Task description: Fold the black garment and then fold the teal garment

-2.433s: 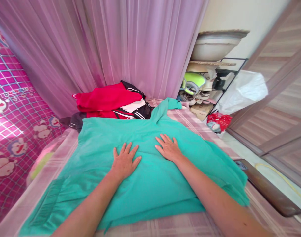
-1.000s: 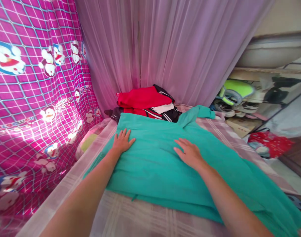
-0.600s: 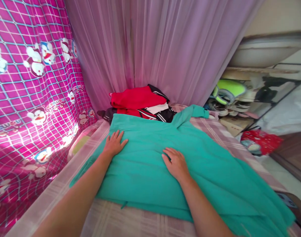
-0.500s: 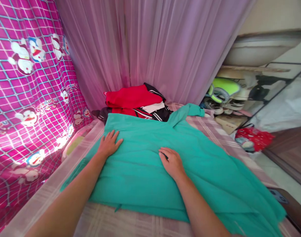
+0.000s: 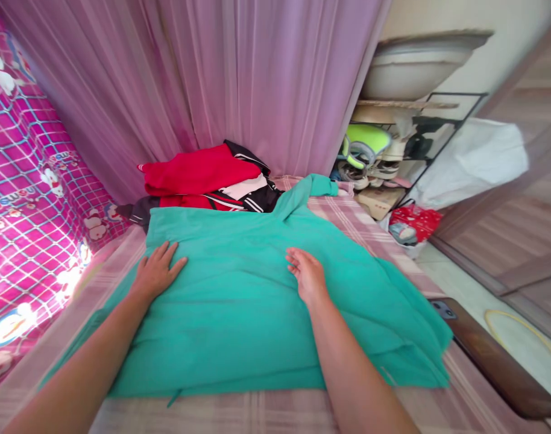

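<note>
A teal long-sleeved garment [image 5: 239, 301] lies spread across the bed, with one sleeve [image 5: 309, 188] reaching toward the far right. On its upper left part my left hand [image 5: 158, 271] rests flat, fingers spread. Over the middle of the cloth is my right hand [image 5: 308, 274], its fingers slightly curled and apart, with nothing in them. It appears raised a little above the fabric. The garment's far edge touches a pile of red, black and white clothes [image 5: 189, 172].
A plaid sheet [image 5: 257, 413] covers the bed. At the right edge lies a phone [image 5: 492, 355]. Purple curtains [image 5: 257, 78] hang behind, and a pink patterned cloth [image 5: 26, 181] hangs at left. A rack [image 5: 465, 114] with shoes and a basin [image 5: 415, 72] stands at the right.
The view has turned to the right, showing more of the phone and floor. My right hand has lifted and turned from lying on the cloth; my left hand stays flat on it.
</note>
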`<state>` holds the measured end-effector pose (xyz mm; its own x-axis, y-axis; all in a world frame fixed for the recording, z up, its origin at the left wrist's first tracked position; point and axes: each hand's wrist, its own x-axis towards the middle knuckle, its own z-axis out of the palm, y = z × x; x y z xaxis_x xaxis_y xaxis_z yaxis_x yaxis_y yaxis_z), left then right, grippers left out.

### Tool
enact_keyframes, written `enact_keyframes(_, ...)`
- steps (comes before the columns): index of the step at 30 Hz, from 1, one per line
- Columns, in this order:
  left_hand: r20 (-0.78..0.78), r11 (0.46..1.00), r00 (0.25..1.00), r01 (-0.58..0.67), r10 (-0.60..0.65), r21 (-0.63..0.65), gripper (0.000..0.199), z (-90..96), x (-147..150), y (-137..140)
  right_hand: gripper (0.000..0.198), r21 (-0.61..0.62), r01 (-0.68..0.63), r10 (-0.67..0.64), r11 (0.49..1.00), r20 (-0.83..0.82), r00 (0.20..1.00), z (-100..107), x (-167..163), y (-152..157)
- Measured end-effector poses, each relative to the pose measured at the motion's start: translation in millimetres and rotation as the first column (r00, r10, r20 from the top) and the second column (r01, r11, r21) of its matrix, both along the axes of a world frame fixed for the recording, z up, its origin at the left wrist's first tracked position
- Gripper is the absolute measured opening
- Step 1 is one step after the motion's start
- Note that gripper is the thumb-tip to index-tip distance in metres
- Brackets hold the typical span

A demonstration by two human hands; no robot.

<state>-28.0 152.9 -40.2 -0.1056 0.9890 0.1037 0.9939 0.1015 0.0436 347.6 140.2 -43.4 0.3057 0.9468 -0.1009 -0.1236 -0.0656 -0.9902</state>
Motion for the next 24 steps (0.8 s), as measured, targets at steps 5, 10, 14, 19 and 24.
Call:
enact_keyframes(5, -0.009, 1.000, 1.000, 0.006, -0.006, 0.025, 0.067, -1.6, -0.5, 0.5, 0.047, -0.106, -0.012, 0.084, 0.994, 0.707, 0.702, 16.7, 64.6, -5.2)
enact_keyframes(10, -0.014, 1.000, 1.000, 0.011, -0.011, 0.023, 0.068, -1.5, -0.5, 0.9, 0.060, -0.262, 0.202, 0.259, 0.944, 0.965, 0.043, 5.4, 103.0, -13.6)
enact_keyframes(14, -0.004, 1.000, 1.000, 0.011, -0.011, 0.018, 0.069, 0.8, 1.3, 0.1, 0.065, -0.325, 0.231, 0.335, 0.917, 0.942, -0.004, 6.1, 100.6, -1.9)
enact_keyframes(19, 0.003, 1.000, 1.000, 0.005, -0.005, 0.009, 0.070, 2.0, 2.6, -0.4, 0.066, -0.373, 0.205, 0.386, 0.905, 0.922, -0.024, 19.6, 107.7, 12.4)
enact_keyframes(24, -0.007, 1.000, 1.000, 0.018, -0.018, 0.017, 0.069, 0.6, 2.2, -0.3, 0.069, -0.355, 0.245, 0.361, 0.902, 0.932, 0.023, 17.9, 113.3, 17.2)
